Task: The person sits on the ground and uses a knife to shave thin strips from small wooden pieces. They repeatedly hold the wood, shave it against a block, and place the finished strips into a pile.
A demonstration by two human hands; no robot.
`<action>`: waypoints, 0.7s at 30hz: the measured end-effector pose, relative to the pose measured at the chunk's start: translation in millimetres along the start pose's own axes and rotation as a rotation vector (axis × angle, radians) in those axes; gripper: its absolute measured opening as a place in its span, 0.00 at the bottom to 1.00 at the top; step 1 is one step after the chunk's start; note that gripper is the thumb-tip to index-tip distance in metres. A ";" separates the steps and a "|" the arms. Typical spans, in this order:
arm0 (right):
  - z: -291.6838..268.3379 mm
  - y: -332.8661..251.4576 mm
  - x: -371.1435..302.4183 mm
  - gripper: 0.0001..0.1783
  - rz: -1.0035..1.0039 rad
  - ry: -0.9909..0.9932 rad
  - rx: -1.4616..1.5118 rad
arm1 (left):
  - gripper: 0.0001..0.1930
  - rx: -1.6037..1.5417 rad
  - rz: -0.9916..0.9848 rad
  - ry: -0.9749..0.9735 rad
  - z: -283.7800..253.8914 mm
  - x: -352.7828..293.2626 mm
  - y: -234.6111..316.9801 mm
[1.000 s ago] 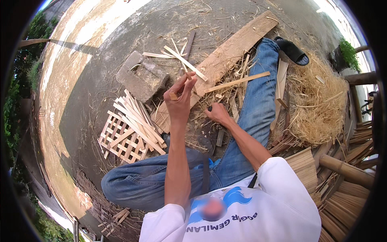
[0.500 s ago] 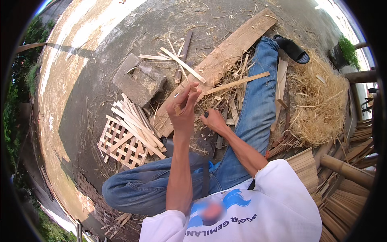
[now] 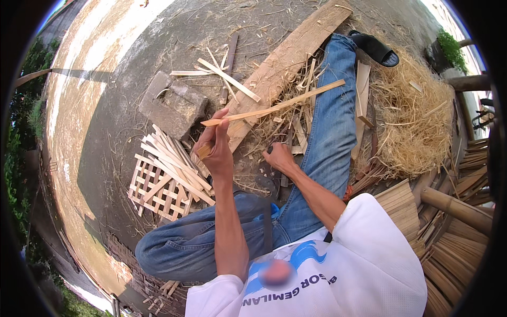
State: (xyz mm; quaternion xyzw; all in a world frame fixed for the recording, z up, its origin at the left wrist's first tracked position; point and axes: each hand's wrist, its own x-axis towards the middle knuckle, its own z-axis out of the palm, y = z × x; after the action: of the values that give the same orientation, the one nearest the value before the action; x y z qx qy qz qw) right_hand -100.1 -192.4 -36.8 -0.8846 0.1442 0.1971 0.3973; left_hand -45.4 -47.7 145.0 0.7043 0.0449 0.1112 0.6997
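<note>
My left hand [image 3: 217,150] is raised left of the plank. Between thumb and fingertips it pinches a long, pale bamboo strip [image 3: 288,104] near its left end. The strip slants up to the right, its far end over my right shin. A tan piece [image 3: 203,152] sits against the fingers of this hand; whether it is a wrap or a scrap I cannot tell. Lower and to the right, my right hand [image 3: 281,157] is closed around the black handle of a knife [image 3: 270,150]. The blade is hard to make out against the scraps.
A wooden plank [image 3: 296,50] runs diagonally ahead, with loose strips [image 3: 227,79] by its left edge. Left lie a concrete block [image 3: 171,105], a stack of split strips [image 3: 174,164] and a woven lattice [image 3: 153,182]. Right of my leg spreads a heap of shavings [image 3: 406,127].
My left hand has moved left and now pinches the strip, which earlier lay to the right of its fingers. The strip's left end has come left. My right hand stays nearly in place.
</note>
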 end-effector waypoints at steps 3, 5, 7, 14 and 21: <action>3.1 9.8 -7.6 0.24 -0.020 0.018 0.014 | 0.13 0.093 0.032 -0.031 -1.6 -6.4 0.5; -4.4 -1.1 -11.9 0.24 -0.044 -0.003 0.001 | 0.14 0.039 -0.023 -0.020 -4.7 -4.7 0.3; -6.6 -7.0 -21.9 0.25 -0.070 0.045 -0.014 | 0.17 0.013 0.005 -0.030 -4.8 1.7 -4.4; 9.0 4.9 -31.3 0.28 -0.065 0.030 0.000 | 0.19 0.004 0.087 0.021 -29.5 24.9 -17.3; -7.4 11.8 -28.1 0.27 0.063 -0.065 0.022 | 0.18 -0.058 0.083 0.097 -28.8 28.0 -9.7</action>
State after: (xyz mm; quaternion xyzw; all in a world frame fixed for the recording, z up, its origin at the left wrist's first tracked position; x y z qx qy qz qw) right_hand -127.9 -202.9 -27.0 -0.8682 0.1613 0.2368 0.4052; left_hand -23.7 -13.4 137.9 0.6789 0.0464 0.1754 0.7115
